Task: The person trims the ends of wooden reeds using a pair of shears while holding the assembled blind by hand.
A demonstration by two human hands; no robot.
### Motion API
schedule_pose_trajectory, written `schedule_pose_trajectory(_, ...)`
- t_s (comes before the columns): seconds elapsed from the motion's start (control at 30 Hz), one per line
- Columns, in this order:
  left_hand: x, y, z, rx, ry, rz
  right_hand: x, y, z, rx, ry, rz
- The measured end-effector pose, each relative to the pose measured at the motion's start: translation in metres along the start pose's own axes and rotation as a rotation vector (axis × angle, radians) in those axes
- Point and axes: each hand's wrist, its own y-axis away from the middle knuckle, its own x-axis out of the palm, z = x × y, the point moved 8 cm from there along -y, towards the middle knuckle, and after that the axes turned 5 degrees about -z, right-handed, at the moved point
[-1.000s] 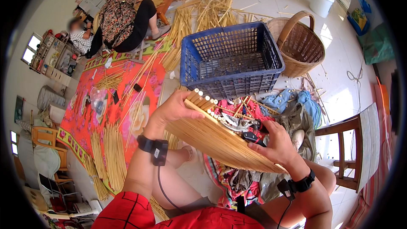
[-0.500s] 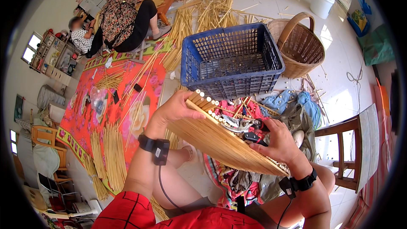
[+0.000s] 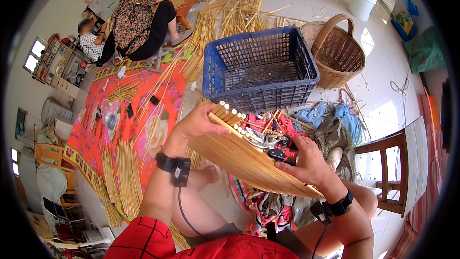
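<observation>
A panel of tightly packed, straw-coloured stalks [image 3: 239, 156] slants across my lap, its row of pale stalk ends facing away from me. My left hand [image 3: 197, 123] grips its upper left end, thumb on the near face and fingers hidden behind. My right hand [image 3: 311, 163] is wrapped round the black-and-red handles of pruning shears [image 3: 261, 139]. Their silver jaws lie against the stalk ends at the far edge. Thicker stalk ends [image 3: 229, 113] stick out beside my left thumb. The right fingertips are partly hidden behind the handles.
Beyond the panel stand a blue plastic crate [image 3: 258, 86] and a wicker basket [image 3: 335, 50]. Crumpled cloths [image 3: 330, 120] lie below them. A wooden stool [image 3: 397, 163] is at right. Bundled stalks [image 3: 128, 177] rest on a red floral mat [image 3: 163, 96]; two people sit at far left.
My right hand and the shears have shifted left along the stalk ends, toward my left hand. My left hand keeps its grip on the panel.
</observation>
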Motion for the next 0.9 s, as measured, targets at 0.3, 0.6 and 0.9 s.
schedule_pose_trajectory(0.3,-0.002,-0.005,0.004,0.019,0.0,0.003,0.005,-0.002,0.006,0.048,0.067,-0.007)
schedule_pose_trajectory(0.6,-0.003,-0.005,0.004,0.046,0.033,0.027,0.003,0.001,0.013,-0.04,0.123,-0.068)
schedule_pose_trajectory(0.9,-0.005,-0.005,0.002,-0.008,-0.065,0.012,-0.002,0.008,0.019,-0.171,0.144,-0.207)
